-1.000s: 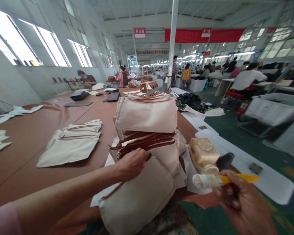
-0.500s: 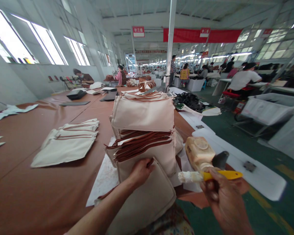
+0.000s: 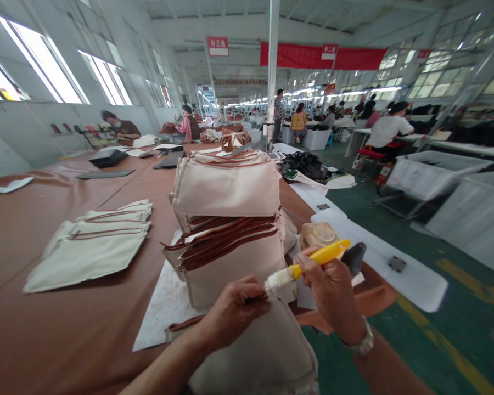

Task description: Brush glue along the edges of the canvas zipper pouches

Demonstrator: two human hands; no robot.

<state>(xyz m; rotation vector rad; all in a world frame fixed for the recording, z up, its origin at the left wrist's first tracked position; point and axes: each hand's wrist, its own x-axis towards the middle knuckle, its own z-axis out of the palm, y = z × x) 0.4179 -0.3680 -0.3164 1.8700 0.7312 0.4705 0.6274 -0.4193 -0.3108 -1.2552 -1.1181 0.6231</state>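
We note the brush (image 3: 329, 251) in our right hand (image 3: 331, 291), fingers wrapped round its handle, long axis sloping down-left; its bristles meet, or nearly meet, the top corner of the pouch (image 3: 267, 351), pinched in our left hand's (image 3: 239, 312) fingers. Pouch lies nearer us than the stack (image 3: 228, 186); room rightward, over the floor (image 3: 477, 318) past the bench (image 3: 86, 323) edge.

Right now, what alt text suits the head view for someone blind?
A person's right fingers hold a yellow-handled brush, its white bristles near the left fingers, which pinch a pale pouch-like piece; similar ones lie stacked behind.
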